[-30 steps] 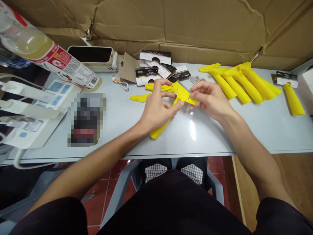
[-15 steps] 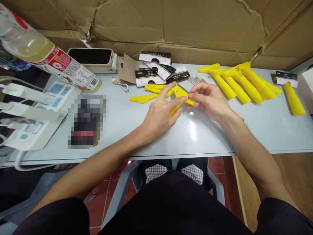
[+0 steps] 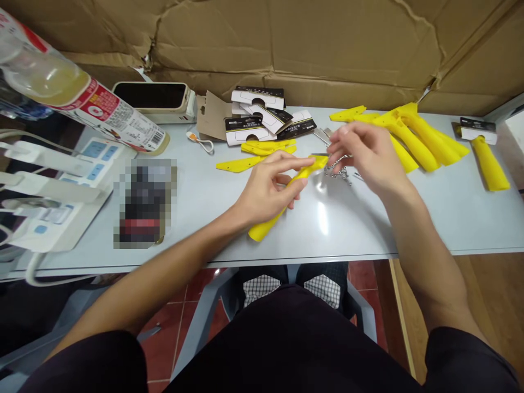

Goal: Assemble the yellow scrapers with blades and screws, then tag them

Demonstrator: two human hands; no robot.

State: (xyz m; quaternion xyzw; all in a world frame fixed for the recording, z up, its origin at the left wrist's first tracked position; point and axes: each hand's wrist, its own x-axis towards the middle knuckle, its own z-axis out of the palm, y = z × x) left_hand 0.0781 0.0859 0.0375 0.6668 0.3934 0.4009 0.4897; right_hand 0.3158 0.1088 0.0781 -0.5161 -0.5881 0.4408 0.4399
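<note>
My left hand [image 3: 272, 188] is closed round a yellow plastic handle [image 3: 266, 228], which lies slanted low over the table with its broad head pointing away to the right. My right hand [image 3: 364, 155] is apart from that handle, above a small heap of metal screws [image 3: 341, 170]. Its fingers are curled together, and whatever they pinch is too small to make out. Flat yellow handle pieces [image 3: 237, 165] lie just beyond my left hand. Thin metal blades [image 3: 322, 136] rest behind my right hand.
Several yellow handles [image 3: 426, 139] lie in a row at the right, with one carded handle [image 3: 490, 164] farther over. Printed cards [image 3: 249, 130] are piled at the back. A phone [image 3: 145, 202], a power strip [image 3: 92, 164] and a leaning bottle [image 3: 110, 109] occupy the left.
My right hand has left the yellow handle and moved right and up over the screws. My left hand keeps hold of the handle, whose long grip now shows towards me.
</note>
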